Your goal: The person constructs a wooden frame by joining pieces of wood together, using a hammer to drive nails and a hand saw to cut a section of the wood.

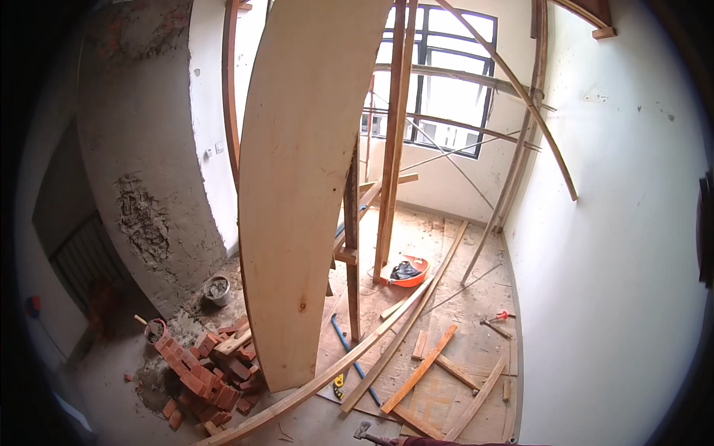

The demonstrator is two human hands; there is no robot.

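At the bottom edge a hammer [362, 430] pokes into the head view, its metal head toward the left. Its handle runs back to my right hand [396, 441], of which only a sliver shows beside a dark reddish sleeve [435, 442]. The fingers appear closed round the handle, though most of the hand is cut off. My left hand is out of view. In front of me stands a tall, pale plywood sheet [297, 201], upright on the floor. A long wooden batten [327, 375] passes slantwise by its foot.
Broken red bricks [197, 372] lie left, near mortar buckets [216, 291]. Loose battens [420, 369], a blue bar [355, 360] and a yellow-black tool [338, 386] lie on the floor. Wooden posts [390, 149] and an orange basin [420, 276] stand behind. Poles [520, 141] lean near the window.
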